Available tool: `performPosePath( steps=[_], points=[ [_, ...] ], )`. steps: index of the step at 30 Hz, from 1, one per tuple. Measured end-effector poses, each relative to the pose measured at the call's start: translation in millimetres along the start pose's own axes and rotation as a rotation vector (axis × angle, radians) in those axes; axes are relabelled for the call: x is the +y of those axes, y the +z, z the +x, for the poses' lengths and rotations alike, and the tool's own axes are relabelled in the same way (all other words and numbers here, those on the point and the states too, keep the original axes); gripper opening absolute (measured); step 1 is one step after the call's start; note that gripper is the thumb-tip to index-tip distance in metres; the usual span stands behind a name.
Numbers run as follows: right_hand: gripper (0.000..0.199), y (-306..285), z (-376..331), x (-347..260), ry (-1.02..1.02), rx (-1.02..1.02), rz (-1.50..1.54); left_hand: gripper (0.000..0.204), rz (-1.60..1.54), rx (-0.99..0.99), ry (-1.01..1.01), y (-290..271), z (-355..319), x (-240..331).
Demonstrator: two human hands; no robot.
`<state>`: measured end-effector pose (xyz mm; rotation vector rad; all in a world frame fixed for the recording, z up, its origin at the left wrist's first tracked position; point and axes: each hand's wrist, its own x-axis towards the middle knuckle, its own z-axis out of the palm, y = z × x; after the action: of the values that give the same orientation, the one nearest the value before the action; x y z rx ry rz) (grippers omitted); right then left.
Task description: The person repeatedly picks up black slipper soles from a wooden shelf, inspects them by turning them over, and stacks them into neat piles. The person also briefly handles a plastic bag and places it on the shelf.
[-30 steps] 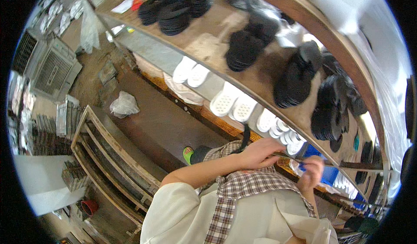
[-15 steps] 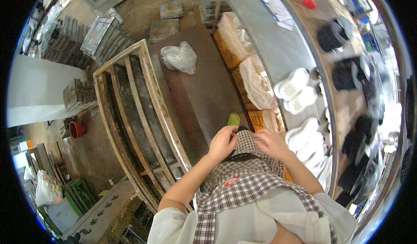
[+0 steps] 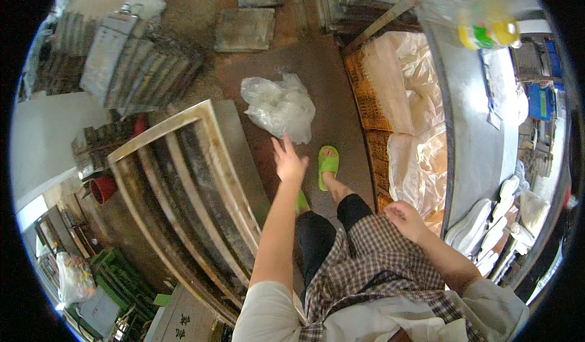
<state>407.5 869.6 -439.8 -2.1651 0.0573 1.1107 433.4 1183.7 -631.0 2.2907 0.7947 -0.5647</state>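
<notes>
A crumpled clear plastic bag (image 3: 279,107) lies on the brown floor ahead of me. My left hand (image 3: 291,162) is stretched toward it with fingers apart, the fingertips at the bag's near edge in the picture; whether they touch it I cannot tell. My right hand (image 3: 404,219) hangs by my right thigh near the checked apron (image 3: 390,250), its fingers loosely curled and holding nothing that I can see. Between the hands, a foot in a green slipper (image 3: 328,166) stands on the floor.
On the left is a metal rack frame (image 3: 234,177) with long bars. Orange crates (image 3: 373,107) lined with plastic stand under the metal table (image 3: 475,98) on the right, where white shoe soles (image 3: 472,223) lie. Stacked plates (image 3: 146,62) and a red bucket (image 3: 102,190) are farther left.
My left hand has left the apron and reached forward to the plastic bag. My right hand has moved right, off the apron's front. My view has shifted forward, with legs and slippers showing more.
</notes>
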Motion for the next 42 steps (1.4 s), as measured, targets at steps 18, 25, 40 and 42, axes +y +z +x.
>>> performPosePath(
  steps=[18,25,40,42],
  points=[
    [0.062,-17,157,-157,0.640,0.039,1.544,0.027,-0.845,-0.786,0.050,-136,37,74],
    [0.057,-107,121,-274,0.188,-0.303,0.751,0.081,-0.869,-0.848,0.490,-280,-2,179],
    [0.059,-396,56,-401,-0.536,1.329,0.554,0.045,-1.264,-0.489,0.517,-435,25,439],
    [0.056,-411,57,-392,-0.441,1.135,0.833,0.045,-1.186,-0.586,0.620,-418,33,497]
  ],
)
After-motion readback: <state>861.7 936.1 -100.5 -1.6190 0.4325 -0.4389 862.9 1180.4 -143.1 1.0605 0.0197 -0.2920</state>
